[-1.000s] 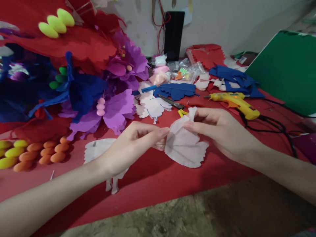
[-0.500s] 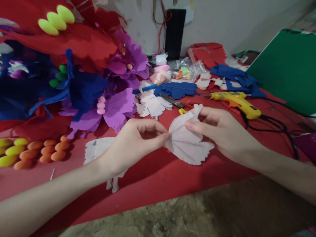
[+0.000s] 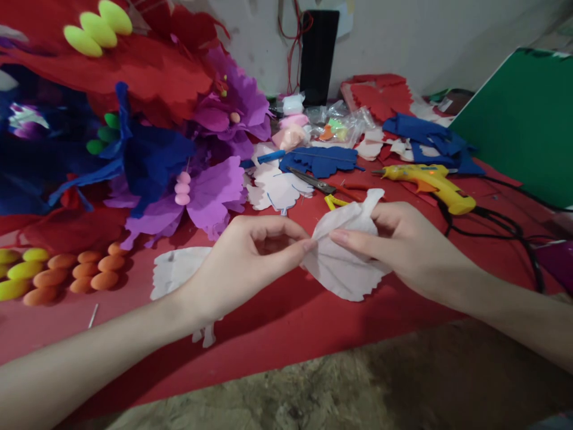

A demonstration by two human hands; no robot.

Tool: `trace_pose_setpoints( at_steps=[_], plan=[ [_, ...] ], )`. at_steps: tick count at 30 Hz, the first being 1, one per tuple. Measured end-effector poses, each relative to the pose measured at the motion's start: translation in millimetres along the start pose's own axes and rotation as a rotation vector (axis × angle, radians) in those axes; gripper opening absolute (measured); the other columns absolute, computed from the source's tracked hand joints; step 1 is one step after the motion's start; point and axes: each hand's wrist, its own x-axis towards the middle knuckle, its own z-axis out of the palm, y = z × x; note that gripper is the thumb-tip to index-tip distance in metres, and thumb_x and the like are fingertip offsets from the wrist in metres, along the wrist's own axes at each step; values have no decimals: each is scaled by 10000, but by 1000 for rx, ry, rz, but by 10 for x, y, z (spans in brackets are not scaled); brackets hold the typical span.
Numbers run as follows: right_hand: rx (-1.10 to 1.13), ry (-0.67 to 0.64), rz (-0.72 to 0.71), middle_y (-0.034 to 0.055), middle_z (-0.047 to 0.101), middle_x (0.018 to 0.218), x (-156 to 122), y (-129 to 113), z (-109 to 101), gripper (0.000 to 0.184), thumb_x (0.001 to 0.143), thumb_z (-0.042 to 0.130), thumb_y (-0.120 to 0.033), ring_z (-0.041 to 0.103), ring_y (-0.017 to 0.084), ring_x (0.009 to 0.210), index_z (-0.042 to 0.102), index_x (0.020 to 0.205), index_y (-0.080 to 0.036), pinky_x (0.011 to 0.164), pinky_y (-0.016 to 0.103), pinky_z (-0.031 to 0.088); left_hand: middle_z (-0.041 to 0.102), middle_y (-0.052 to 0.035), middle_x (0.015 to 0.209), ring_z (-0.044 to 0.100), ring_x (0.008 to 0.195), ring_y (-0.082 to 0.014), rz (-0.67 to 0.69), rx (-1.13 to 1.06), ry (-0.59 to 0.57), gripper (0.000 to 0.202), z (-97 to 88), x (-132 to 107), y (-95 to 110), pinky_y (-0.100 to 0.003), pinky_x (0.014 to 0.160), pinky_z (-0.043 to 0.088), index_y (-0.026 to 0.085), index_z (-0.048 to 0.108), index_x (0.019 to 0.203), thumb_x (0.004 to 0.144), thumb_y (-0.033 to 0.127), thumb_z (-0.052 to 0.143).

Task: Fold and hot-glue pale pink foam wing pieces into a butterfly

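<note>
Between my two hands is a white fabric petal (image 3: 342,272), scalloped along its lower edge and creased in a fan of lines. My left hand (image 3: 257,257) pinches its left edge between thumb and forefinger. With the thumb across its front and the fingers behind, my right hand (image 3: 394,245) grips the upper right part, and a narrow tab sticks up above those fingers. Partly hidden under my left wrist, more white petal pieces (image 3: 179,266) lie on the red table cover (image 3: 277,334).
Finished red, blue and purple fabric flowers (image 3: 215,197) crowd the left. Orange and yellow oval beads (image 3: 54,278) lie below them. Scissors (image 3: 320,181), a blue pen (image 3: 271,156), blue cutouts (image 3: 317,161) and a corded yellow glue gun (image 3: 430,182) lie beyond my hands. A green board (image 3: 523,125) leans at right.
My right thumb has slid left across the petal toward my left fingertips, folding its upper part. The tab has shifted right. My left hand keeps its pinch.
</note>
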Motion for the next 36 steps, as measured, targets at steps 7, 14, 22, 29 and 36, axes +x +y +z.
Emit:
trace_pose_setpoints(
  at_steps=[7, 14, 22, 29, 36],
  plan=[
    [38, 23, 25, -22, 483, 503, -12, 40, -9, 228, 624, 602, -363, 402, 34, 415, 535, 561, -154, 368, 142, 301, 672, 71, 590, 616, 574, -38, -10, -61, -7, 151, -19, 5, -20, -66, 575, 495, 151, 664, 655, 773, 183, 576],
    [45, 16, 18, -15, 514, 529, 7, 44, -3, 213, 633, 602, -344, 431, 42, 436, 549, 586, -143, 382, 146, 321, 682, 70, 606, 635, 582, -42, 14, -47, 4, 151, -26, 4, -33, -64, 583, 499, 153, 667, 662, 776, 166, 568],
    [11, -17, 55, 0, 573, 574, -10, 36, -22, 206, 646, 599, -355, 484, 68, 456, 588, 664, -150, 393, 167, 355, 701, 65, 612, 625, 556, -39, 117, 202, 73, 84, 1, -19, -18, -56, 562, 468, 159, 676, 650, 723, 142, 638],
    [-41, -64, 99, 0, 559, 539, 2, 43, -29, 216, 656, 629, -364, 468, 69, 437, 606, 620, -152, 358, 174, 297, 706, 33, 619, 622, 559, -85, 152, 308, -32, 134, -11, -20, -1, -142, 577, 476, 177, 677, 612, 723, 161, 604],
    [-58, -115, 126, -1, 538, 533, 18, 28, -49, 233, 622, 640, -368, 441, 60, 439, 582, 562, -151, 353, 173, 278, 694, 42, 606, 614, 556, -84, 152, 329, -41, 135, -17, -13, 3, -153, 579, 468, 184, 663, 597, 716, 174, 600]
  ],
)
